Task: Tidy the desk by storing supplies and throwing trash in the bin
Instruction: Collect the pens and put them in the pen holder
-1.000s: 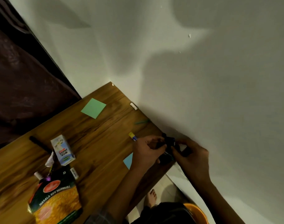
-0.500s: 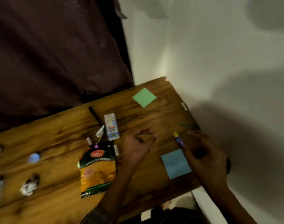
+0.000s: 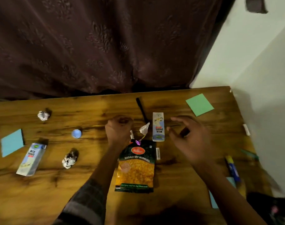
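My left hand (image 3: 118, 130) hovers over the middle of the wooden desk (image 3: 179, 184) with its fingers curled in and nothing visible in them. A small white stick (image 3: 131, 134) lies right beside it. My right hand (image 3: 190, 140) hangs above the desk with fingers spread and bent, holding nothing, just right of a milkshake carton (image 3: 158, 127). Between my hands lie a silver foil wrapper (image 3: 144, 129) and a snack packet (image 3: 135, 168). A black pen (image 3: 141, 109) lies behind them.
A second milkshake carton (image 3: 30, 159), two crumpled papers (image 3: 43, 115) (image 3: 69, 159), a blue cap (image 3: 76, 133) and a blue sticky pad (image 3: 12, 144) lie on the left. On the right are a green note (image 3: 199, 104), a white eraser (image 3: 246, 129), a blue-yellow pen (image 3: 232, 168) and a dark pouch (image 3: 271, 207).
The view has swung left from the desk's right edge to its middle. Both hands left the dark object at the edge and now hover near the snack packet and carton.
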